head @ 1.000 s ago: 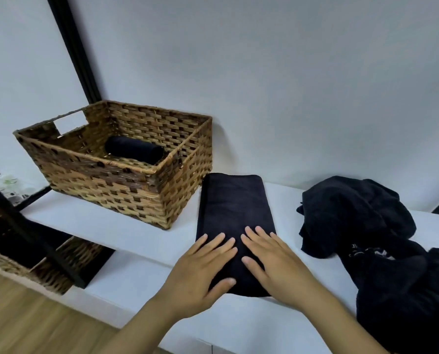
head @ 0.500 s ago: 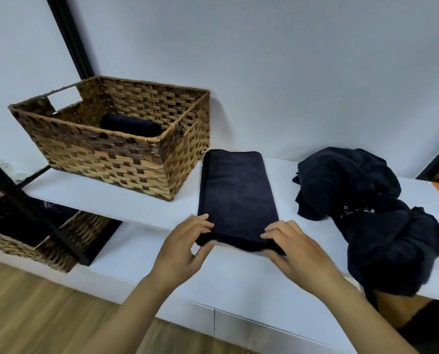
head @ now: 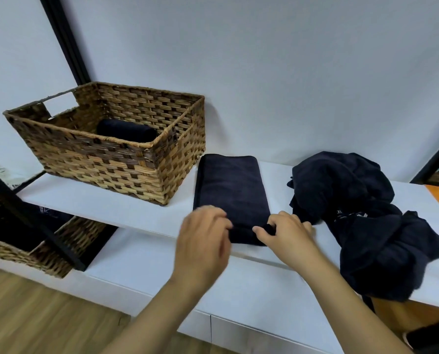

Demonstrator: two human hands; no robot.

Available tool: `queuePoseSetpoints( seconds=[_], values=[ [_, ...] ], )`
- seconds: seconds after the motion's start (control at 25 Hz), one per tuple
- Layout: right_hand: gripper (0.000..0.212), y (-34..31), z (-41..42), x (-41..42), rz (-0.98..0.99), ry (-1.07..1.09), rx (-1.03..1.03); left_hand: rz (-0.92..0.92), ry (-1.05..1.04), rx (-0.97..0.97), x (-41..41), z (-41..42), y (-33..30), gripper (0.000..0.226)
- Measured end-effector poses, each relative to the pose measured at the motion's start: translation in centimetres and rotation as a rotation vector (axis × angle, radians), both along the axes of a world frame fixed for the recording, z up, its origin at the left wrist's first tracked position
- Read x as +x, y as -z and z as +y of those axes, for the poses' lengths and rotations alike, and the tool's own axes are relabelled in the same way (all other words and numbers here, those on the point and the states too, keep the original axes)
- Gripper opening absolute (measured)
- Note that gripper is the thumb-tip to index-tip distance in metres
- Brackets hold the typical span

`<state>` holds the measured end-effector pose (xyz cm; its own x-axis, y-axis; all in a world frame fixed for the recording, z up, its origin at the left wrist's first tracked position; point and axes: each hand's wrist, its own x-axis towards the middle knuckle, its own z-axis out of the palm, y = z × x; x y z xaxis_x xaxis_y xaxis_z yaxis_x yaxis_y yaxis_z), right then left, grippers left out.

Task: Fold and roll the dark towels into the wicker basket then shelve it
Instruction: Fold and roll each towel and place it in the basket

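Observation:
A folded dark towel [head: 232,186] lies as a long strip on the white shelf top [head: 126,208], just right of the wicker basket [head: 106,159]. Its near end is turned up into the start of a roll. My left hand [head: 203,241] grips that rolled end at its left side, fingers curled over it. My right hand [head: 287,233] pinches the rolled end at its right side. One rolled dark towel [head: 126,131] lies inside the basket. A heap of loose dark towels [head: 361,215] sits on the right.
A white wall [head: 264,72] rises right behind the shelf top. Black frame posts [head: 65,39] stand at the left and far right. A second wicker basket [head: 31,241] sits lower left, behind a black bar. Wooden floor [head: 34,315] lies below.
Both hands slid from lying flat on the towel to its near edge, lifted it, and have turned it over into a first roll.

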<state>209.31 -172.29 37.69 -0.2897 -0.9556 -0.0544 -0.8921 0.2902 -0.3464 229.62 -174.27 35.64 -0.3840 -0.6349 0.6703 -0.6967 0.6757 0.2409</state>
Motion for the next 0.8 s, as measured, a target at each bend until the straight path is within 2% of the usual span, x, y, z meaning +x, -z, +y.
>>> queuePoseSetpoints(
  seconds=[0.04,0.12,0.16,0.2,0.24,0.28,0.36,0.44,0.52,0.56,0.68,0.8],
  values=[
    [0.042,-0.6,0.0,0.0,-0.007,0.008,0.023,-0.058,0.095,-0.03,-0.7,0.7,1.0,0.023],
    [0.034,-1.2,0.0,0.1,0.061,0.024,0.028,-0.14,0.15,-0.015,-1.7,1.4,3.3,0.037],
    [0.026,-1.2,0.2,0.4,0.143,-0.001,-0.081,-0.136,0.143,0.005,-1.9,1.3,3.9,0.043],
    [0.02,-1.0,0.5,1.2,0.178,-0.069,-0.275,-0.109,0.141,0.029,-1.9,1.1,4.1,0.044],
    [0.023,-0.6,0.9,2.4,0.133,-0.186,-0.447,-0.069,0.154,0.069,-1.8,0.9,3.8,0.041],
    [0.032,-0.3,1.5,3.7,0.016,-0.336,-0.519,-0.027,0.171,0.107,-1.8,0.7,3.2,0.037],
    [0.051,0.6,2.7,5.6,-0.234,-0.518,-0.355,0.013,0.194,0.141,-1.4,0.3,2.3,0.03],
    [0.065,2.1,3.0,4.3,-0.189,-0.515,-0.286,-0.002,0.202,0.111,-0.2,-0.2,2.2,0.027],
    [0.052,3.7,2.7,1.9,0.014,-0.471,-0.401,-0.001,0.166,0.077,1.6,-1.4,2.8,0.024],
    [0.043,4.1,2.7,0.8,0.031,-0.43,-0.425,0.008,0.166,0.092,2.5,-1.9,3.0,0.026],
    [0.037,3.6,2.5,0.0,-0.026,-0.294,-0.377,-0.001,0.181,0.137,4.2,-2.5,3.2,0.034],
    [0.025,2.5,1.5,0.6,0.108,-0.278,-0.381,-0.053,0.13,0.157,3.6,-3.0,3.0,0.029]
  ],
)
